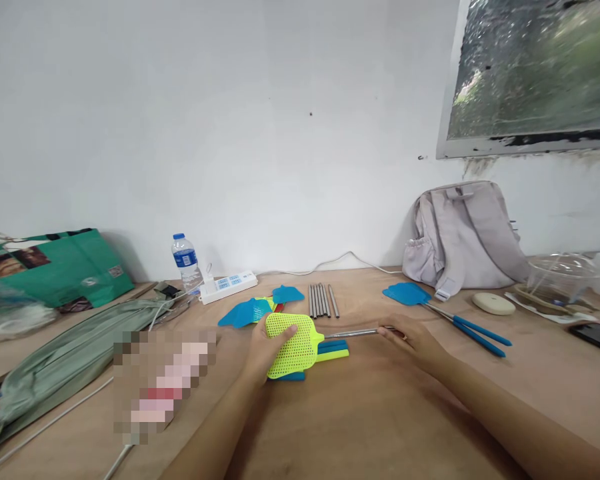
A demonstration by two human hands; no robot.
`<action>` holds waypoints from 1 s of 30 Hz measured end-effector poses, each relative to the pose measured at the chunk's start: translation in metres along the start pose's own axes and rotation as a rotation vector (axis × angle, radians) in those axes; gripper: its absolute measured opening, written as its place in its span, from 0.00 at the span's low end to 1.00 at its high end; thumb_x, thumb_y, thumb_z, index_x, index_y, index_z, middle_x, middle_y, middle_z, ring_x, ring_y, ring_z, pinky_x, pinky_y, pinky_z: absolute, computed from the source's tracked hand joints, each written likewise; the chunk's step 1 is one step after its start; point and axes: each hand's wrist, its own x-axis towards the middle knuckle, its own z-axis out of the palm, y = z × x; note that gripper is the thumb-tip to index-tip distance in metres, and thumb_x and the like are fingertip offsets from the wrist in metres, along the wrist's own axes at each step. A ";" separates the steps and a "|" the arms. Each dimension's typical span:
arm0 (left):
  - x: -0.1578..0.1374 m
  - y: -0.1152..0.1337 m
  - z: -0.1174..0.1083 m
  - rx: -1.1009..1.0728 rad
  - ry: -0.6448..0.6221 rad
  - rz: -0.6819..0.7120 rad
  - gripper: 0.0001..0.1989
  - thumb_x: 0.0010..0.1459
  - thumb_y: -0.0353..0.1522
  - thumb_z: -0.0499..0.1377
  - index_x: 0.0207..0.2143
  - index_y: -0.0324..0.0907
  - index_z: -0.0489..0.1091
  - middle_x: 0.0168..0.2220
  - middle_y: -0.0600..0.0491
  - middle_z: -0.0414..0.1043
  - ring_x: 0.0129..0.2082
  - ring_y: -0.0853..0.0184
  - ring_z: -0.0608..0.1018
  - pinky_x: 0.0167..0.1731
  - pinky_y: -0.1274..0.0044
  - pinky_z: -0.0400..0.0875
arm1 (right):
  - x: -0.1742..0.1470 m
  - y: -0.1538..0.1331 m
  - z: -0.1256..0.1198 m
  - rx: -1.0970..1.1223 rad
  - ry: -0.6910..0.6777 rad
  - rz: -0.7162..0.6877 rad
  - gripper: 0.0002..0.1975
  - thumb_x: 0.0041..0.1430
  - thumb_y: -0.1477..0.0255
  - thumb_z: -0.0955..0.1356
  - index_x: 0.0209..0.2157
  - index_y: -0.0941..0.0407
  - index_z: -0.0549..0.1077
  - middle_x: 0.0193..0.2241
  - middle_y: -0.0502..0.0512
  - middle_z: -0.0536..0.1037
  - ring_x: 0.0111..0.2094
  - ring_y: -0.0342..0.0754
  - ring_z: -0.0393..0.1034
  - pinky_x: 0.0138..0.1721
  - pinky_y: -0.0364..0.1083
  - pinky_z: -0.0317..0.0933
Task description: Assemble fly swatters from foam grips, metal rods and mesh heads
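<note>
A yellow-green fly swatter (293,347) is held above the wooden tabletop (320,433), its perforated head turned to the left. That head is gripped by the left hand (261,350), the thumb pressed on its mesh. The metal rod (353,334) is pinched near its far end, at 3 o'clock from the head, by the right hand (405,333); the hands are kept well apart.

Blue and yellow-green handle sleeves (333,355) are seen just beneath the rod. Loose blue swatter heads (253,312) are piled at 10 o'clock from the held head, with a white power strip (229,287) beyond. Bare metal tubes (320,301) are lined up at 1 o'clock. Blue-handled fly swatters (407,293) are laid toward 3 o'clock, and a pale backpack (473,233) is stood at 2 o'clock.
</note>
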 end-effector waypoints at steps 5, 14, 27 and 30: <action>-0.006 -0.001 0.005 0.023 -0.065 0.040 0.27 0.32 0.36 0.68 0.35 0.42 0.61 0.30 0.54 0.73 0.28 0.64 0.77 0.27 0.73 0.74 | -0.002 0.004 -0.002 0.022 -0.041 0.014 0.13 0.57 0.61 0.60 0.33 0.54 0.70 0.30 0.55 0.75 0.31 0.47 0.68 0.31 0.44 0.60; -0.020 0.000 0.015 0.046 -0.079 0.153 0.25 0.35 0.35 0.67 0.33 0.43 0.56 0.27 0.58 0.69 0.27 0.67 0.75 0.24 0.78 0.72 | -0.002 0.007 -0.002 0.109 -0.015 0.079 0.13 0.50 0.59 0.65 0.26 0.55 0.71 0.22 0.51 0.73 0.24 0.45 0.66 0.23 0.41 0.57; -0.025 -0.002 0.016 0.231 -0.039 0.362 0.18 0.41 0.36 0.63 0.29 0.44 0.54 0.24 0.60 0.65 0.23 0.71 0.72 0.20 0.81 0.68 | -0.002 0.008 0.001 0.184 -0.076 0.151 0.14 0.50 0.59 0.65 0.23 0.56 0.69 0.19 0.49 0.68 0.22 0.43 0.61 0.21 0.41 0.52; -0.028 -0.001 0.015 0.299 -0.007 0.424 0.16 0.42 0.35 0.62 0.29 0.44 0.56 0.25 0.59 0.66 0.25 0.70 0.73 0.22 0.81 0.68 | -0.002 0.004 0.001 0.206 -0.085 0.198 0.15 0.49 0.59 0.65 0.22 0.56 0.69 0.18 0.48 0.66 0.21 0.42 0.59 0.21 0.41 0.50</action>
